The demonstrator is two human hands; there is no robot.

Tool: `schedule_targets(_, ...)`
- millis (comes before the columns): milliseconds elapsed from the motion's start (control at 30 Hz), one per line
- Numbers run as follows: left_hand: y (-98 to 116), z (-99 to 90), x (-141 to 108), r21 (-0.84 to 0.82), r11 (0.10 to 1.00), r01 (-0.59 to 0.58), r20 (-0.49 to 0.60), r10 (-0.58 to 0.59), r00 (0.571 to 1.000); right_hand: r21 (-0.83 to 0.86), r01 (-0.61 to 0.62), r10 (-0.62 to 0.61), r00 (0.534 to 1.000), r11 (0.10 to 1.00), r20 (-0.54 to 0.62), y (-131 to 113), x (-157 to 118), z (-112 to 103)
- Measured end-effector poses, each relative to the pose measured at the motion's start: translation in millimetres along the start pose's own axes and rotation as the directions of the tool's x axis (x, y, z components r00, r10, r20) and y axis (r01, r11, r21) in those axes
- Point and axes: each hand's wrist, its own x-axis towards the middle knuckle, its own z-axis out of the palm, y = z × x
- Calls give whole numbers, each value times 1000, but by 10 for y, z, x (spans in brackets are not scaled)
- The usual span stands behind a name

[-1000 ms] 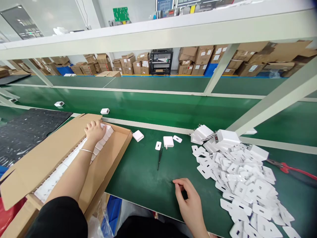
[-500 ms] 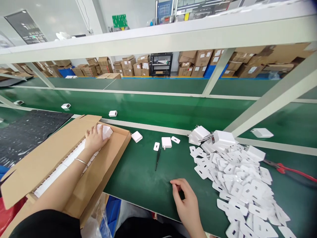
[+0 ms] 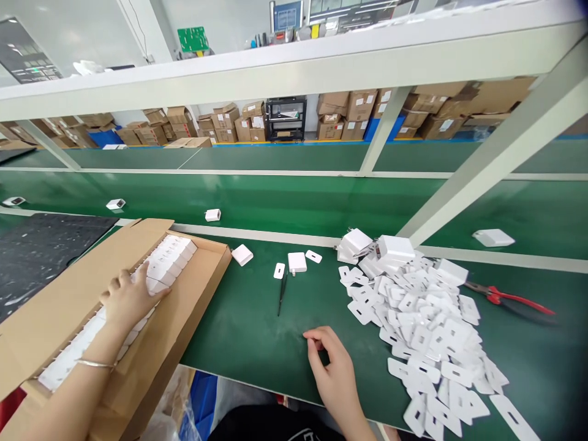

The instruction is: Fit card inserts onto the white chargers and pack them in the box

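My left hand (image 3: 126, 300) lies over the long row of white chargers (image 3: 171, 260) inside an open cardboard box (image 3: 202, 288). Its fingers are spread across the row, with the thumb on the near side. My right hand (image 3: 331, 361) rests at the front of the green table, thumb and forefinger curled together in a ring with nothing visible in them. Beyond it lie black tweezers (image 3: 282, 297), a white charger (image 3: 297, 262) and two slotted white plates, one being this plate (image 3: 313, 256). Another charger (image 3: 242, 255) sits beside the box.
On the right is a heap of slotted white plates (image 3: 432, 331) with several chargers (image 3: 395, 248) at its back. Red-handled pliers (image 3: 514, 299) lie beyond it. Chargers (image 3: 212, 215) stand on a green belt (image 3: 275, 199) behind a pale rail. A slanted post (image 3: 482, 165) crosses the right side.
My left hand has slid from the far end of the row toward its middle, uncovering the far chargers. The view has turned slightly right. Chargers on the belt have shifted right against the frame.
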Motion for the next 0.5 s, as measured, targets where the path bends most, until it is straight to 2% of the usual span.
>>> schedule_targets(100, 180, -223, 105, 4, 998, 55, 142, -55, 988, -16, -4, 4, 1000, 1000, 9, 0, 2, 4)
schedule_targets(133, 294, -337, 139, -22, 999, 45, 134, -41, 990, -26, -4, 4, 1000, 1000, 16, -1, 3, 13)
schedule_targets(200, 624, -606, 167, -88, 995, -49, 9, 50, 999, -52, 0, 1, 1000, 999, 15, 2, 6, 41)
schedule_targets(267, 1089, -900, 113, -147, 961, -235, -138, 215, 967, -122, 9, -13, 999, 992, -33, 18, 10, 64)
schedule_targets(333, 1644, -1169, -20, -259, 848, -463, -168, 432, 886, -277, 17, -52, 992, 961, -118, 57, 13, 51)
schedule_targets(367, 1932, -1276, -103, -320, 760, -565, -138, 553, 822, -378, 12, -80, 983, 926, -163, 87, 14, 23)
schedule_targets(433, 2481, -1404, -264, -365, 683, -633, -127, 636, 761, -567, -27, -138, 960, 824, -245, 164, 18, -78)
schedule_targets(500, 2940, -1411, -387, -398, 653, -644, -111, 663, 740, -695, -92, -177, 936, 714, -305, 251, 28, -213)
